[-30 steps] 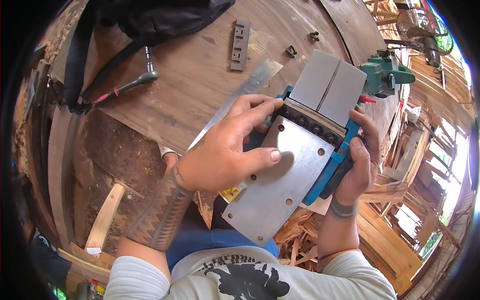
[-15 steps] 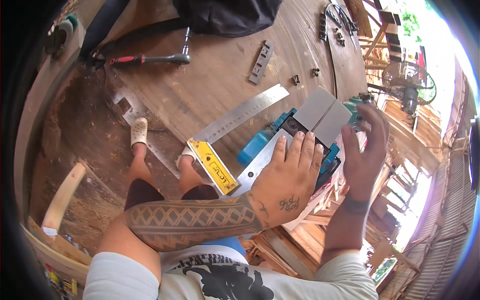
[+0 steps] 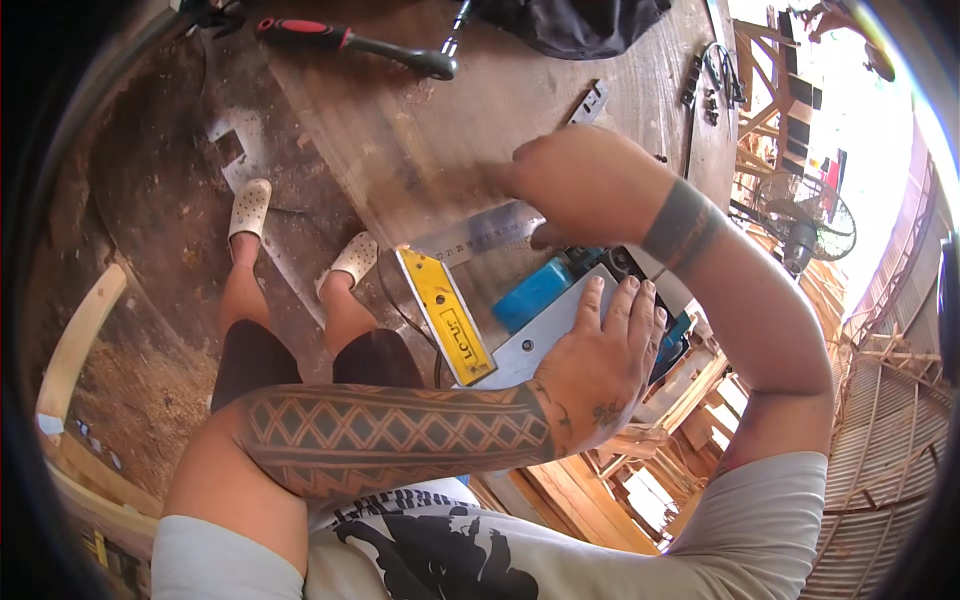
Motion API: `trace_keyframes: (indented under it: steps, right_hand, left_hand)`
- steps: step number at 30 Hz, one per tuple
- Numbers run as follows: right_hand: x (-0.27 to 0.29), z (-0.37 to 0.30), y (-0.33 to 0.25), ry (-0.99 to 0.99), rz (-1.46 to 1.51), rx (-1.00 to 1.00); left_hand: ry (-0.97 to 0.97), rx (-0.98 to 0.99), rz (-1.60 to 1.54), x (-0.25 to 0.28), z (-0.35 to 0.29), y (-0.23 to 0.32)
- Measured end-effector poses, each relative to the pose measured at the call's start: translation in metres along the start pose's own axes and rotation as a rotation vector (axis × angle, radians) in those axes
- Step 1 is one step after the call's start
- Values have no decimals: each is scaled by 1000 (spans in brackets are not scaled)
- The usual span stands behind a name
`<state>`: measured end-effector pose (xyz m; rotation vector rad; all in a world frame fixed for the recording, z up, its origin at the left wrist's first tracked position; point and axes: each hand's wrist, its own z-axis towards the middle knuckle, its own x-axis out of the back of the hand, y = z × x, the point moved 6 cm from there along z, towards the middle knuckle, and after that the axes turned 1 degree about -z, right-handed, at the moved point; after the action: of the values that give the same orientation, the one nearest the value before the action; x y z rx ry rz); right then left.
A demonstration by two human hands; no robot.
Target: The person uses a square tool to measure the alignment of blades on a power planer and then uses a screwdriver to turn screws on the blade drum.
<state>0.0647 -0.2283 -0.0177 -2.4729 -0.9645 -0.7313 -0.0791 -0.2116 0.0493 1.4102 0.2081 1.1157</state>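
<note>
My left hand (image 3: 605, 370) lies flat, fingers out, on the bare metal sole (image 3: 560, 335) of a blue power tool (image 3: 533, 295) that looks like an upturned electric planer. Across the bench reaches my right hand (image 3: 590, 190), bent at the wrist above the steel blade (image 3: 490, 232) of a try square. Its fingers are smeared by motion and partly hidden, so I cannot tell whether they grip anything. The square's yellow handle (image 3: 446, 315) rests beside the planer. Behind my right hand a slotted metal bar (image 3: 588, 102) is partly covered.
A ratchet wrench (image 3: 360, 45) with a red and black grip lies at the far left of the wooden bench (image 3: 400, 120), near a black bag (image 3: 570, 25). Small dark parts and a cable (image 3: 718, 75) sit far right. A fan (image 3: 803, 215) and stacked lumber (image 3: 570, 505) stand beyond.
My right hand has swung from the planer's right end leftward over the square's blade. My left hand stays on the sole. The view has shifted somewhat.
</note>
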Motion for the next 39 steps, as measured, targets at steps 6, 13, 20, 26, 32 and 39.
trace_keyframes:
  steps: [6, 13, 20, 26, 32, 39]
  right_hand:
    - [-11, -3, -7, -71, -12, -75]
    - [23, -19, 8, 346, 379, 111]
    - [20, -58, 11, 326, 1347, -48]
    - [-1, -59, 13, 660, 1553, 19]
    - [-12, -58, 3, 678, 1529, -56]
    - [-14, -63, 10, 662, 1486, -113]
  left_hand:
    - [-42, -18, -51, 1, 3, -1]
    - [-70, 24, -55, 0, 4, -2]
    - [-133, 1, -29, 1, 5, -3]
    - [-142, 26, -30, -8, 7, -2]
    - [-147, 28, -54, -8, 7, -2]
    - [-144, 28, -68, -9, 8, 0]
